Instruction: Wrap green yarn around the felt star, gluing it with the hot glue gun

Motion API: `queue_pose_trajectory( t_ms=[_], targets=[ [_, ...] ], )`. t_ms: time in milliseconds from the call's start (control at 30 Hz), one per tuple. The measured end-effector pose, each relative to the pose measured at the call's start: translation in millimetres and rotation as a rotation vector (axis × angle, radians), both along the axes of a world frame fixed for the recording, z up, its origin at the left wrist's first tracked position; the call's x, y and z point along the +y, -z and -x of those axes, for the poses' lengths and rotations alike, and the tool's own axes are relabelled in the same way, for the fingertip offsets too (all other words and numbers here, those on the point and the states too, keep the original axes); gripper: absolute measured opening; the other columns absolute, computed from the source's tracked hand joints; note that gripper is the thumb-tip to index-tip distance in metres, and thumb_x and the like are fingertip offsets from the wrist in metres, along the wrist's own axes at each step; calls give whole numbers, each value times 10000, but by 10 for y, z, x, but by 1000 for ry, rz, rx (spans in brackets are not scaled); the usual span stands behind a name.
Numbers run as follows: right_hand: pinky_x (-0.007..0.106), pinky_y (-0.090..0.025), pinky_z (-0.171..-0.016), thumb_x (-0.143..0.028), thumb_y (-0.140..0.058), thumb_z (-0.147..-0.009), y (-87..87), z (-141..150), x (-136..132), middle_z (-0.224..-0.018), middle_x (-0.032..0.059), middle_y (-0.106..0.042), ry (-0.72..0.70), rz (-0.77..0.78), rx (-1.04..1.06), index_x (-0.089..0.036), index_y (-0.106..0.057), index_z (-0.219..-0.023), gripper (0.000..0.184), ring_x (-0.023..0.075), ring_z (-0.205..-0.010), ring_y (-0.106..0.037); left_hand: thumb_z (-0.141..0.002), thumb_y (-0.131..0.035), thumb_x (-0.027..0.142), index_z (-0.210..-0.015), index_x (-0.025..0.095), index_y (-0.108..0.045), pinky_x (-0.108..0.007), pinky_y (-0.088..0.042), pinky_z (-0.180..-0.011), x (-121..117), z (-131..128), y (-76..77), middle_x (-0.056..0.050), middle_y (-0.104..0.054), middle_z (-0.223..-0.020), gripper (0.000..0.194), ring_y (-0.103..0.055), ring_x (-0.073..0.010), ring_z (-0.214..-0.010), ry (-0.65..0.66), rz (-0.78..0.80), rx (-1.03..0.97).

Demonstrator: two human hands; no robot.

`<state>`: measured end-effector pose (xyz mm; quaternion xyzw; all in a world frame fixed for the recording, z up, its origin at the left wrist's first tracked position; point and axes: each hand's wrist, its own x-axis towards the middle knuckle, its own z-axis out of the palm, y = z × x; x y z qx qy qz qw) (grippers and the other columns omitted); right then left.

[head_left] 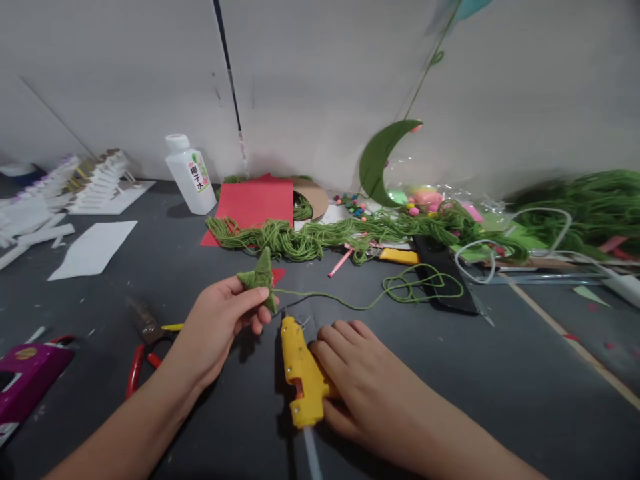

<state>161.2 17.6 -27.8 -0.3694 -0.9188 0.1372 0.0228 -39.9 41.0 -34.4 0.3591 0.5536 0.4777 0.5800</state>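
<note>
My left hand [227, 313] pinches a star wrapped in green yarn [261, 277], with part of a red tip showing at its right side. From the star a loose strand of green yarn [345, 303] runs right across the table to a small tangle. My right hand [350, 373] is closed round the handle of a yellow hot glue gun [303, 373], which lies low over the table. Its nozzle points away from me, close below the star, and a clear glue stick [311, 453] sticks out at the back.
Red-handled pliers [136, 367] and a purple tool [35, 373] lie at left. Behind are a white bottle [193, 177], red paper [255, 203], green yarn skeins [300, 240], a yellow cutter [399, 257], a pink pencil [340, 263] and a green crescent moon [373, 163] hanging by the wall.
</note>
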Motion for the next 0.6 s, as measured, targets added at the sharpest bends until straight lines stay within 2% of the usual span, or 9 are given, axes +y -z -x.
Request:
queue_pose_trajectory(
  t_ms=[100, 167, 233, 300, 367, 400, 467, 600],
  targets=[
    [398, -404, -847, -353, -660, -713, -70, -58, 29, -996, 71, -574, 52, 82, 209, -187, -546, -1000, 351, 234, -935, -508, -729, -633, 223, -695, 134, -602, -156, -363, -424, -102, -93, -52, 15, -603, -510, 101, -474, -56, -416, 114, 55, -69],
    [370, -399, -900, -297, -621, -761, -104, -71, 30, -1127, 78, -547, 165, 133, 431, -200, -483, -1113, 390, 217, -1042, -498, -725, -625, 211, -717, 134, -611, -158, -359, -410, -171, -166, -69, 18, -591, -499, 79, -471, -60, -410, 195, 91, -105],
    [330, -412, -907, -221, -556, -806, -100, -44, 19, -1173, 66, -538, 277, 244, 622, -219, -415, -1180, 400, 181, -1082, -503, -732, -611, 218, -747, 135, -619, -166, -366, -412, -223, -232, -68, 16, -590, -496, 85, -477, -68, -411, 278, 111, -116],
    [283, -462, -818, -197, -532, -811, -66, 8, 6, -1039, 41, -591, 352, 399, 730, -213, -421, -1144, 351, 151, -960, -567, -741, -595, 231, -770, 139, -618, -176, -376, -420, -251, -280, -60, 14, -598, -495, 99, -477, -71, -403, 326, 110, -88],
    [229, -476, -638, -188, -518, -810, -28, 51, -5, -792, -6, -596, 404, 474, 720, -195, -482, -1006, 199, 126, -721, -582, -739, -593, 238, -749, 144, -608, -184, -387, -427, -260, -305, -57, 16, -600, -493, 96, -481, -73, -397, 307, 91, -13],
    [213, -451, -570, -184, -513, -811, -16, 62, -10, -702, -25, -569, 424, 448, 677, -193, -507, -931, 120, 116, -627, -552, -734, -597, 241, -728, 147, -601, -186, -394, -430, -259, -310, -60, 20, -597, -491, 94, -485, -75, -397, 279, 77, 34],
    [206, -398, -517, -176, -502, -821, -9, 56, -22, -641, -30, -542, 396, 284, 556, -189, -549, -831, 50, 107, -556, -504, -730, -601, 252, -689, 155, -583, -189, -406, -437, -256, -312, -73, 28, -589, -484, 107, -491, -76, -400, 230, 58, 118],
    [223, -356, -515, -173, -449, -865, -37, -7, -52, -684, 14, -541, 191, -175, 373, -173, -613, -784, 182, 115, -555, -469, -730, -586, 238, -665, 168, -562, -184, -401, -426, -269, -320, -93, 44, -565, -459, 99, -484, -75, -392, 233, 71, 225]
  ],
)
